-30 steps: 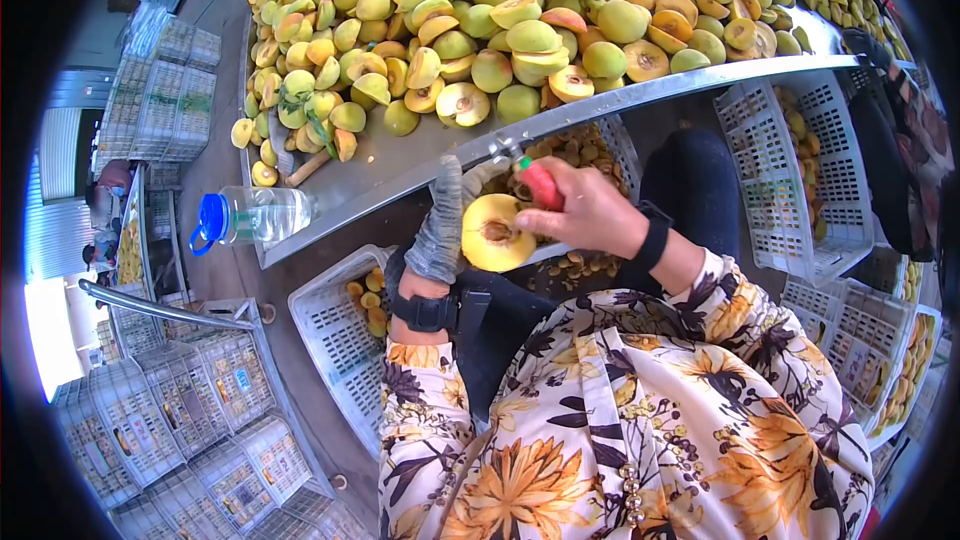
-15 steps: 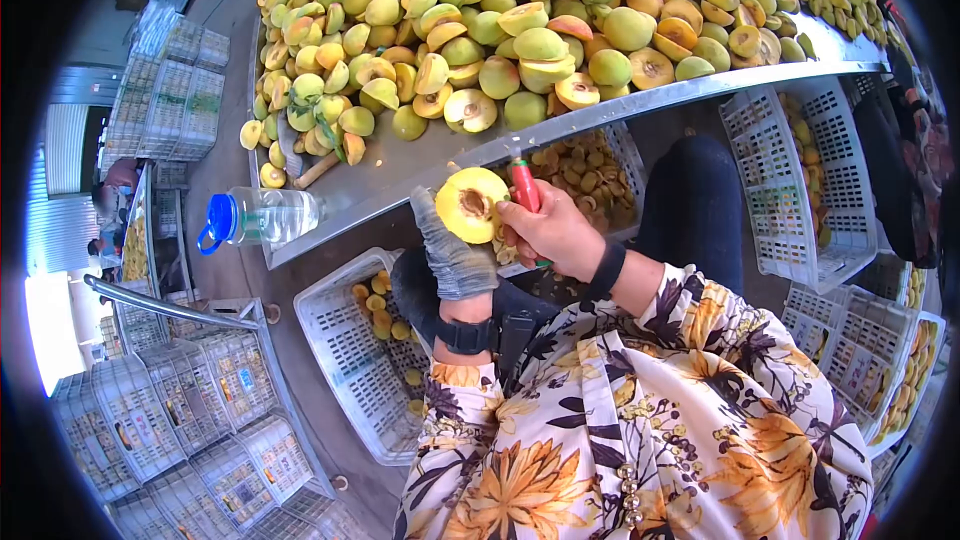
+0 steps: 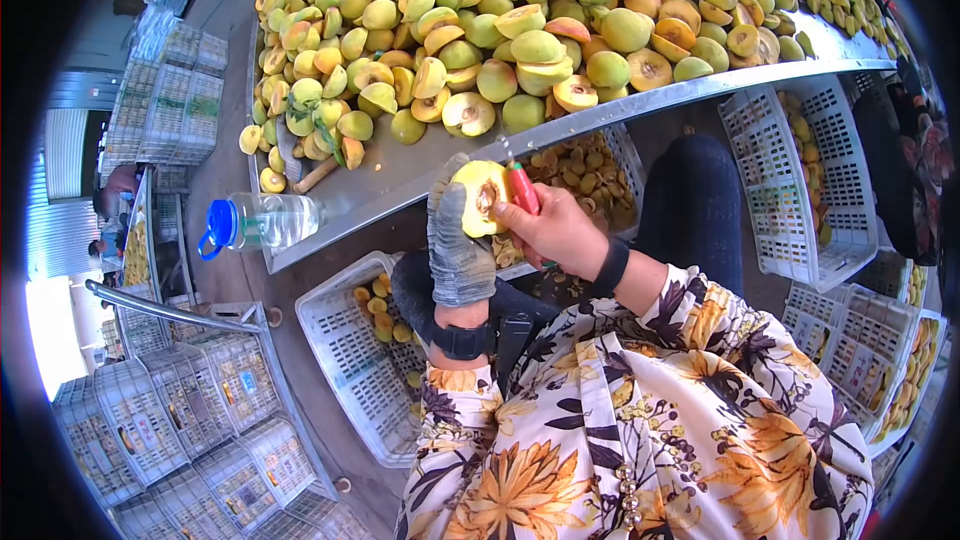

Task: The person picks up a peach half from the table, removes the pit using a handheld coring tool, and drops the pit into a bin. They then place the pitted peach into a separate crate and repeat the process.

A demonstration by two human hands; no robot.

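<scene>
One fruit half, yellow flesh and brown centre showing, is up in the gloved left hand, the grey glove wrapped around its left side, thumb across the front. Right hand bare, closed on a red-handled tool, tool tilted, its top end pointing up toward the table edge; right thumb is against the fruit's cut face, near the centre. Tool's working end is small and blurry, can't tell its shape. Both hands are in front of the person's body, by the near edge of a metal table. Dark bands on both wrists, floral shirt below. On the table: a big heap of fruit, whole and halved, green to yellow with some red blush; a wooden handle lies at its left end. Clear bottle with a blue lid, beside the table's left corner as seen from here. White crate left of the person's legs, some yellow fruit inside. Under the table edge, past the hands, another crate full of small brownish-yellow pieces. To the right, a tilted-looking white crate with fruit in it. Stacked crates lower left, near a metal rail. Someone in dark clothing at far right, partly cut off.
</scene>
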